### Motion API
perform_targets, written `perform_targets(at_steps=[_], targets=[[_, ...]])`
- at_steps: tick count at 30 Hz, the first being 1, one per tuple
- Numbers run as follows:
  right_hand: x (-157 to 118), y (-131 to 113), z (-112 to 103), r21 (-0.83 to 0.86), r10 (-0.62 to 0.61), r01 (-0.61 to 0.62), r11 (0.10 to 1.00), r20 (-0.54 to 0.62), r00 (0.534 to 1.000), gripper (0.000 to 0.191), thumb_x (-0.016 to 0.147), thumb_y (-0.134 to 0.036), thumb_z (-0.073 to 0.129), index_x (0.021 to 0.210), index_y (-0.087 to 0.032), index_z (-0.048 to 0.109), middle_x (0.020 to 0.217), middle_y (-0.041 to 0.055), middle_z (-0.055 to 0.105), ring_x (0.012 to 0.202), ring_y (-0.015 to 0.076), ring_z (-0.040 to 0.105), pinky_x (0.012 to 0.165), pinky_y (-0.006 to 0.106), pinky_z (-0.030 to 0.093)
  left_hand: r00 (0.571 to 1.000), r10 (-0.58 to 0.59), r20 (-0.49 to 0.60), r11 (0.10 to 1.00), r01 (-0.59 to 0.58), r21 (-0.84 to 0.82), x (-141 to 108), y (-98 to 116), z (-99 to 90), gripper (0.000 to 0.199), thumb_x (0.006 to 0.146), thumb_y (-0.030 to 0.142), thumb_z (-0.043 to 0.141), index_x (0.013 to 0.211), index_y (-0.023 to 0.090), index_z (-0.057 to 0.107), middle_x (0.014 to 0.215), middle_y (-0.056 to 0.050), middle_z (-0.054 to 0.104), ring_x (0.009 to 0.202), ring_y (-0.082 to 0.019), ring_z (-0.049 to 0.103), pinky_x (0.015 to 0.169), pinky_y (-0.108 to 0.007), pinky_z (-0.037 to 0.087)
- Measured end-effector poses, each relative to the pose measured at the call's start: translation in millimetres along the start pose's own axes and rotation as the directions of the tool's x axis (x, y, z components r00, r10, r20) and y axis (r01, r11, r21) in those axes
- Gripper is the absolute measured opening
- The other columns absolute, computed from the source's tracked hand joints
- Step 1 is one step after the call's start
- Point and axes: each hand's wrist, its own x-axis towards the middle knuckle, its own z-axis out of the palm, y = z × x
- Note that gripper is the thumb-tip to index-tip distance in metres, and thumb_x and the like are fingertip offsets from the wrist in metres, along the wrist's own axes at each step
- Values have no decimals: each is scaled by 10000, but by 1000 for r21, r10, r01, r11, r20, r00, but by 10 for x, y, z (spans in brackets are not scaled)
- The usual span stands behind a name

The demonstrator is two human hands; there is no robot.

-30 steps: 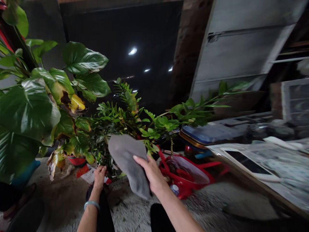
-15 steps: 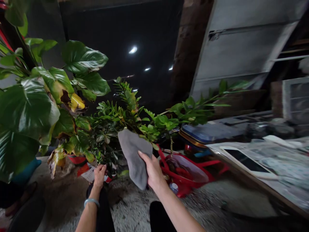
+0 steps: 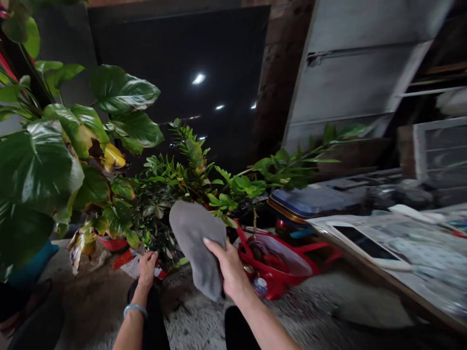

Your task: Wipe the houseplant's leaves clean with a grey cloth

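The right hand (image 3: 228,270) grips a grey cloth (image 3: 197,243) against the small-leaved plant (image 3: 182,180), while the left hand (image 3: 147,267) pinches its base.

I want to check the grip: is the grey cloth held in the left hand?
No, the right hand holds the cloth, while the left hand reaches low at the plant.
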Motion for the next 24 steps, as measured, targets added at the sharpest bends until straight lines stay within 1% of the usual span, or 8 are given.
perform_targets(at_steps=[4,7,9,13,15,17,21,24], targets=[[116,169,213,55,166,-171,984,77,983,307,577,-399,733,814,-206,702,891,65,776,878,277,688,747,339,525,1000,2,-3,1000,-2,0,-24,16,10,396,640,560,666,556,177,615,540,0,561,553,-164,538,553,-278,452],[-179,513,127,-45,323,-320,946,129,938,186,547,-332,711,652,-180,699,645,70,734,677,291,675,620,371,513,999,35,-16,999,-35,37,-8,29,-33,397,640,555,673,552,170,635,557,-1,572,589,-161,524,581,-270,441],[-368,597,-10,-126,347,-330,936,148,926,172,548,-300,689,668,-178,711,617,50,722,653,267,662,609,348,494,999,34,-19,998,-33,48,9,30,-50,398,619,551,693,531,168,628,551,1,562,595,-156,509,579,-264,426],[-282,258,-84,-57,190,-183,981,153,970,324,557,-339,738,837,-177,724,735,29,752,722,240,666,660,320,487,1000,-12,-7,1000,12,11,3,21,-13,423,631,582,674,549,173,600,532,13,538,553,-147,505,549,-265,429],[-62,58,52,109,124,-135,985,99,987,370,538,-365,779,858,-193,711,771,20,758,750,233,672,680,313,497,999,-37,-7,999,37,-23,-21,23,17,425,623,589,680,590,169,620,551,5,561,564,-158,537,555,-271,453],[110,28,225,221,162,-177,959,82,983,338,509,-359,793,791,-197,699,732,18,750,721,224,669,674,311,504,998,-56,-11,997,56,-56,-41,30,30,423,600,582,703,607,165,636,554,0,573,570,-163,554,557,-273,466],[-34,495,283,73,457,-476,876,187,870,214,518,-369,738,614,-189,673,585,39,700,615,228,642,623,330,501,999,-38,-13,997,37,-69,-27,38,-18,413,595,569,704,548,172,597,527,22,529,542,-138,502,540,-258,433],[-356,758,52,-84,440,-432,898,158,884,200,553,-356,731,688,-210,718,675,24,741,726,242,678,678,318,505,1000,-24,-18,998,23,-51,12,35,-73,404,561,538,735,500,171,578,521,26,510,557,-134,476,540,-252,404]])
